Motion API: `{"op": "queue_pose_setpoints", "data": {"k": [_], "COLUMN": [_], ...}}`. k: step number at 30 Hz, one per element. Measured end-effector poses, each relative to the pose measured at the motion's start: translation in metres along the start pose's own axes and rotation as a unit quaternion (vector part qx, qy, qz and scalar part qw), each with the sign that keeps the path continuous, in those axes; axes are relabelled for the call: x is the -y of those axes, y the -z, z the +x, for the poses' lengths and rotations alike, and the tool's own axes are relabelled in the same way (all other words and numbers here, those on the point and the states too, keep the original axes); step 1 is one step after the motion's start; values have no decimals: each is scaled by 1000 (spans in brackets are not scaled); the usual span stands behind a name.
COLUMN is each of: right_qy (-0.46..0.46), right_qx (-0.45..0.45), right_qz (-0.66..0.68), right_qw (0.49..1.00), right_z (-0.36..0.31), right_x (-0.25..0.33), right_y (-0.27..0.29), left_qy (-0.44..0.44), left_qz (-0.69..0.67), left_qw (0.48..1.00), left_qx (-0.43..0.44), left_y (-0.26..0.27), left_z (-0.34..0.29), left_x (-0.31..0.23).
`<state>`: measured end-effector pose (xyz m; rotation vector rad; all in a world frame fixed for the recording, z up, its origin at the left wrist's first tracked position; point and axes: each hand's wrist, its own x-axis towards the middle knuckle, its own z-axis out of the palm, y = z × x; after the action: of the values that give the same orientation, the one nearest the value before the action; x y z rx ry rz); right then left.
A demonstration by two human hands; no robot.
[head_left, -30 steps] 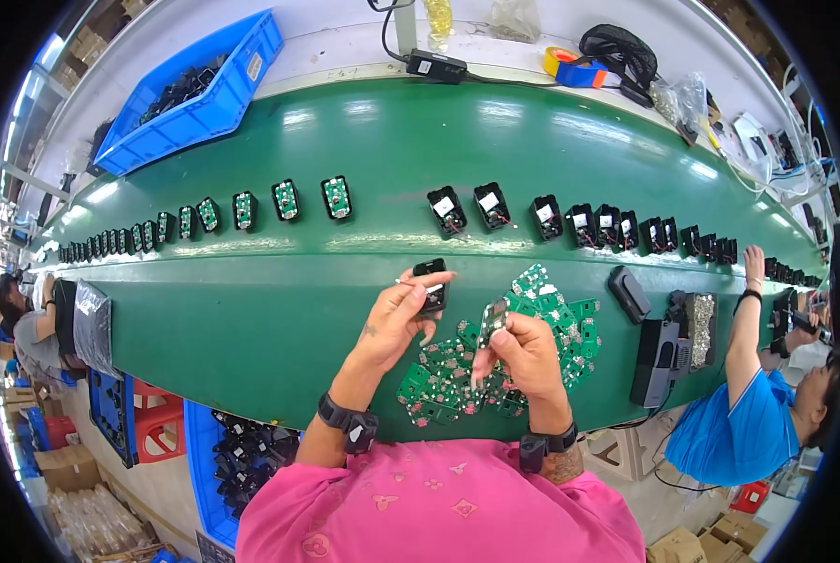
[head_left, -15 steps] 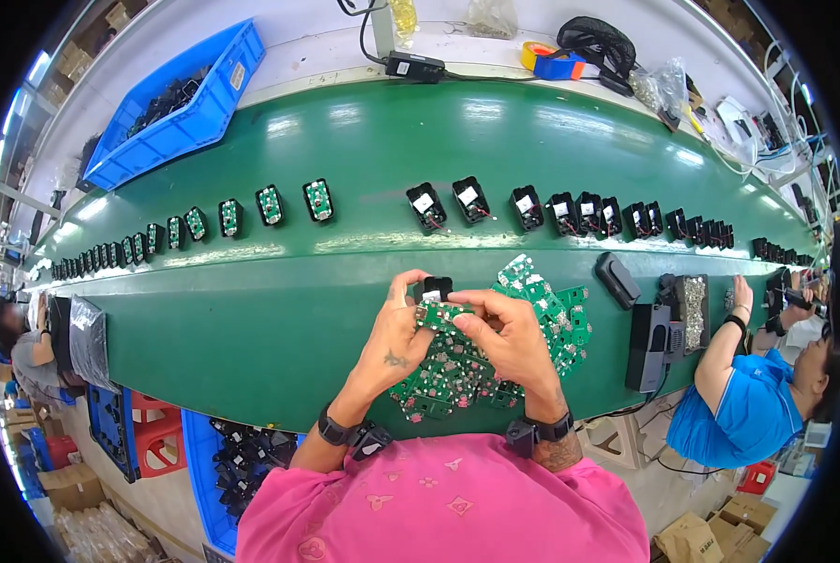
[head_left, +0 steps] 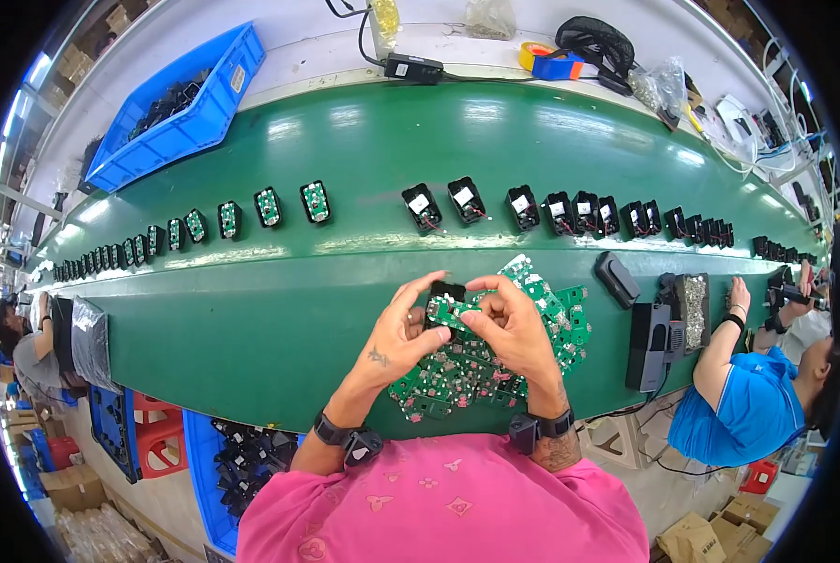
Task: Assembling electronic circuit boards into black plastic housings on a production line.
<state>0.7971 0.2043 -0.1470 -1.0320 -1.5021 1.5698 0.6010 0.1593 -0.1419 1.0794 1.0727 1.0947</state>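
Between my hands is a small black plastic housing (head_left: 449,289) with a green circuit board (head_left: 448,312) over its near part. My left hand (head_left: 392,340) is wrapped round the housing's left side, its thumb at the board's lower edge. From the right, my right hand (head_left: 515,330) pinches the board's right end with thumb and forefinger. Whether the board sits inside the housing or rests on its rim I cannot tell. Below and to the right of my hands spreads a heap of loose green circuit boards (head_left: 559,319) on the green table (head_left: 251,338).
Black housings with white parts and wires (head_left: 523,207) line the belt at right; housings with green boards (head_left: 268,207) line it at left. A blue crate (head_left: 171,131) stands far left, another blue bin (head_left: 197,479) below the table. A co-worker in blue (head_left: 739,408) sits at right.
The board has turned and shifted slightly down and right over the housing. My left thumb has come onto its edge, and my right fingers have moved outward. The lined-up housings have shifted slightly left.
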Motion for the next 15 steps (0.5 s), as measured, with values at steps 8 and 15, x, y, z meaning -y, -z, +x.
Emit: {"op": "queue_pose_setpoints", "data": {"k": [8, 15], "right_qy": [16, 117], "right_qx": [51, -18], "right_qz": [44, -124], "right_qw": [998, 985], "right_z": [2, -1], "right_x": [-8, 5], "right_y": [12, 7], "left_qy": [131, 120], "left_qz": [-53, -58], "left_qw": [989, 991], "left_qx": [46, 19], "left_y": [0, -6], "left_z": [1, 2], "left_x": [-11, -1]}}
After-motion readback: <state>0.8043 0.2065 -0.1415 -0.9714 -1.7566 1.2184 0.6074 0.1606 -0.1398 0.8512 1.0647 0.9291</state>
